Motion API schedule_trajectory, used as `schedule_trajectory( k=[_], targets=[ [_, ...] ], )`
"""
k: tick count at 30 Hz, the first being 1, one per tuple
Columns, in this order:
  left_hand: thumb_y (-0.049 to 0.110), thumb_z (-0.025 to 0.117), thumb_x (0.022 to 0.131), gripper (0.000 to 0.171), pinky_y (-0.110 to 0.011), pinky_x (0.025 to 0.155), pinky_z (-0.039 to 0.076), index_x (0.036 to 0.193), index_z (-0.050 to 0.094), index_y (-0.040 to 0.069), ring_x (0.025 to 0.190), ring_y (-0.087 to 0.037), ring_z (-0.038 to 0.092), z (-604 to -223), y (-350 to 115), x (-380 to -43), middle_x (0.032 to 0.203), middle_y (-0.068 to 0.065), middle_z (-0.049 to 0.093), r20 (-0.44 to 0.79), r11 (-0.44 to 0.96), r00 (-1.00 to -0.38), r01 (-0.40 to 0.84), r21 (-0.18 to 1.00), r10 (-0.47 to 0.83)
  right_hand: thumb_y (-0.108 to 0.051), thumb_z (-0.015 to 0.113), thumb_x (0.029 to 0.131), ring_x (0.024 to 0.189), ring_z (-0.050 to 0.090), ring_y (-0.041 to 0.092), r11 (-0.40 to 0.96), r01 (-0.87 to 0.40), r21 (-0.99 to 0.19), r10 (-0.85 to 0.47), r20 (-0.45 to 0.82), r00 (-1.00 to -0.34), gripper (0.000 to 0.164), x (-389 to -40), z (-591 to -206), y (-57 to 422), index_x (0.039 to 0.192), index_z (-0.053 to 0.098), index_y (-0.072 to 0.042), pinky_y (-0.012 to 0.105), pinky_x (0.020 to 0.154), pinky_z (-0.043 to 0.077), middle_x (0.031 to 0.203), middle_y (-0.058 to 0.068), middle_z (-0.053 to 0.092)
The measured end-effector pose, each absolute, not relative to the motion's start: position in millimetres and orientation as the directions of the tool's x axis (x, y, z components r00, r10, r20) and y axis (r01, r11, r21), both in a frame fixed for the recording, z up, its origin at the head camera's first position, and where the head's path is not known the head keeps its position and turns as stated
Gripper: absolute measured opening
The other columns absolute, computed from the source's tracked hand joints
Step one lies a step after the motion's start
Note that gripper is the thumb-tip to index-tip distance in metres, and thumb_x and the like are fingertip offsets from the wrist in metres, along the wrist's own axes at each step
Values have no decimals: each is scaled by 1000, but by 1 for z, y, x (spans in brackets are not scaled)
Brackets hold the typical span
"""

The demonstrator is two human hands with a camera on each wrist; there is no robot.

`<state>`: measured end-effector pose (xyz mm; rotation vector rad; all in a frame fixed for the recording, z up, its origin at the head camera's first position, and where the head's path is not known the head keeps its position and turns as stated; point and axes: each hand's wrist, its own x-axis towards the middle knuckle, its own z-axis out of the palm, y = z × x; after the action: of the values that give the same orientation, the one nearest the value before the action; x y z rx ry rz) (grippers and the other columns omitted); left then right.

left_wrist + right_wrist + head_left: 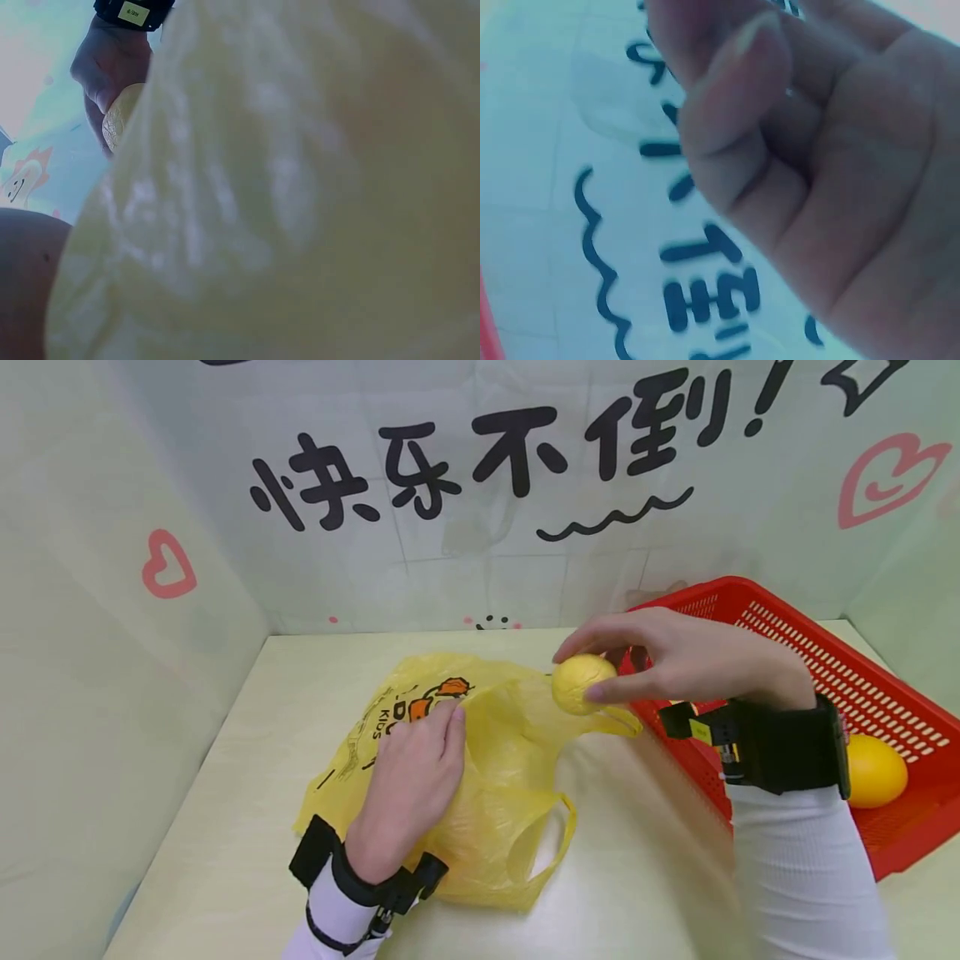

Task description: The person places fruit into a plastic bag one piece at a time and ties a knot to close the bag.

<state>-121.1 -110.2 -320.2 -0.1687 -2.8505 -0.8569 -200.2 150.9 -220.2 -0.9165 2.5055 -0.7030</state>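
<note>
A yellow plastic bag [502, 760] with printed orange figures lies on the table, its handle loops toward the right. My left hand [416, 768] grips the upper layer of the bag near its mouth; the fingertips are hidden. Above the bag's right side, my right hand [690, 656] holds a round yellow ball [581, 683] with a creased surface between thumb and fingers. In the left wrist view the bag fills most of the picture, and part of the ball [124, 116] shows behind it. The right wrist view shows the right hand [840, 165] but not the ball.
A red slotted basket [795, 631] stands at the right, partly behind the right forearm. Inside it lies an orange-yellow round fruit [876, 771]. A faint reddish patch shows through the lower bag. A printed white curtain [480, 527] closes off the back of the table.
</note>
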Motion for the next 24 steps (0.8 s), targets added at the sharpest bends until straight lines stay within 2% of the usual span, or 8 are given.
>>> schedule_trajectory(
  k=[5, 8, 12, 15, 18, 21, 24],
  targets=[
    [26, 38, 107, 30, -27, 46, 27, 89, 56, 11, 43, -17, 35, -319, -110, -121, 56, 3, 33, 191, 827, -980, 155, 541, 59, -38, 69, 91, 90, 60, 14, 560, -598, -574, -805, -205, -557, 39, -206, -235, 127, 128, 60, -27, 31, 73, 52, 117, -7, 65],
    [26, 38, 107, 29, -28, 46, 28, 93, 58, 10, 44, -17, 36, -318, -110, -121, 56, 2, 34, 193, 827, -979, 157, 539, 60, -34, 71, 90, 91, 60, 12, 530, -631, -566, -834, -211, -510, 39, -208, -244, 116, 127, 61, -25, 31, 74, 52, 118, -7, 65],
    [26, 38, 107, 29, -28, 46, 28, 95, 58, 9, 44, -17, 37, -318, -110, -121, 57, 2, 34, 185, 831, -981, 153, 535, 61, -30, 72, 89, 89, 60, 11, 542, -668, -509, -836, -241, -494, 41, -205, -255, 102, 128, 60, -26, 29, 76, 51, 113, -8, 66],
    [25, 38, 107, 29, -28, 46, 28, 99, 60, 8, 43, -17, 36, -317, -110, -121, 57, 2, 34, 186, 831, -981, 153, 534, 61, -28, 73, 89, 88, 59, 12, 557, -691, -460, -829, -250, -501, 47, -199, -264, 90, 133, 58, -20, 28, 79, 51, 114, -5, 66],
    [24, 38, 107, 30, -28, 46, 28, 108, 61, 7, 44, -17, 36, -317, -110, -120, 57, 2, 35, 191, 832, -980, 155, 533, 60, -26, 73, 89, 92, 60, 14, 560, -710, -426, -827, -237, -510, 51, -196, -275, 77, 135, 57, -13, 32, 88, 51, 119, -1, 66],
    [24, 37, 107, 31, -29, 47, 29, 113, 62, 7, 45, -17, 38, -317, -110, -119, 57, 1, 37, 194, 837, -979, 152, 526, 55, -24, 71, 90, 96, 62, 14, 544, -730, -413, -837, -207, -506, 48, -196, -288, 65, 134, 58, -9, 34, 96, 50, 120, 1, 67],
    [24, 37, 107, 32, -30, 48, 30, 115, 62, 7, 46, -17, 40, -317, -110, -119, 58, 1, 38, 193, 839, -980, 145, 525, 49, -21, 71, 91, 90, 61, 14, 514, -745, -425, -853, -164, -496, 41, -198, -303, 54, 129, 61, -8, 31, 91, 51, 112, 0, 68]
  ],
)
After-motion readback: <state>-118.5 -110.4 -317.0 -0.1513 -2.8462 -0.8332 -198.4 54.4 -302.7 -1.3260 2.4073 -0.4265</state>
